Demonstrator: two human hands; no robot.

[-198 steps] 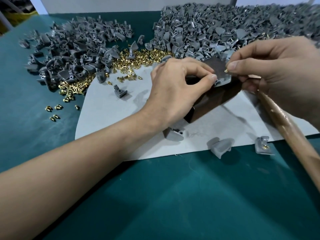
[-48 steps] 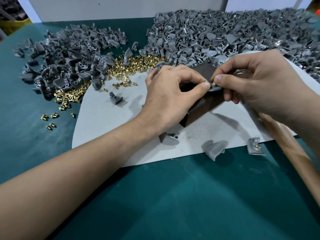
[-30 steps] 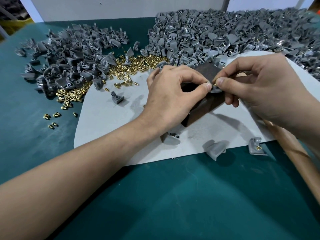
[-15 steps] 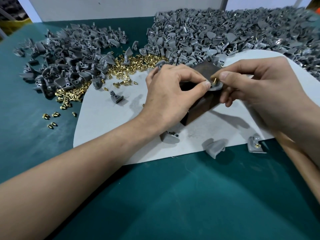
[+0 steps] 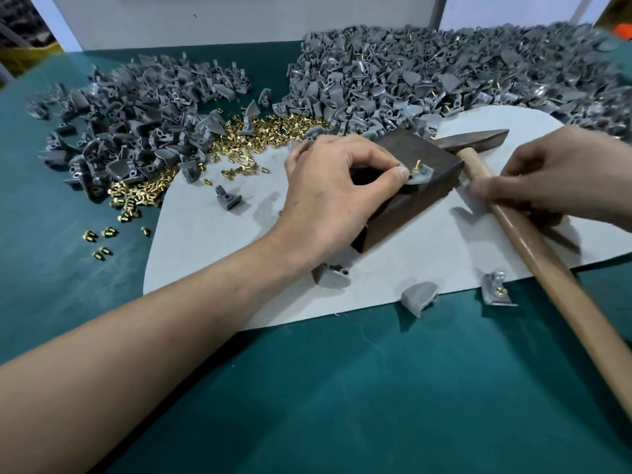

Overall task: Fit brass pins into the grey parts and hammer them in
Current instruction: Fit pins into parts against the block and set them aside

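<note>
A dark block (image 5: pixel 427 152) sits on the pale mat (image 5: pixel 205 241). On its near edge lies a grey part (image 5: pixel 420 177) with a brass pin (image 5: pixel 417 164) standing up in it. My left hand (image 5: pixel 335 186) rests over the block and pinches the grey part between thumb and forefinger. My right hand (image 5: pixel 554 172) is to the right of the block, its blurred fingers curled over the wooden handle of the hammer (image 5: pixel 547 265). The hammer's metal head (image 5: pixel 478 138) lies on the mat behind the block.
Loose brass pins (image 5: pixel 273 131) are heaped behind the mat. One pile of grey parts (image 5: pixel 136 124) is at back left, and a bigger pile (image 5: pixel 427 70) at back right. Three grey parts (image 5: pixel 419 297) lie at the mat's front edge, and one (image 5: pixel 228 199) lies left of my hand.
My right hand has let go of the brass pin, which stays upright in the grey part, and moved right onto the hammer handle. My left hand has kept its hold.
</note>
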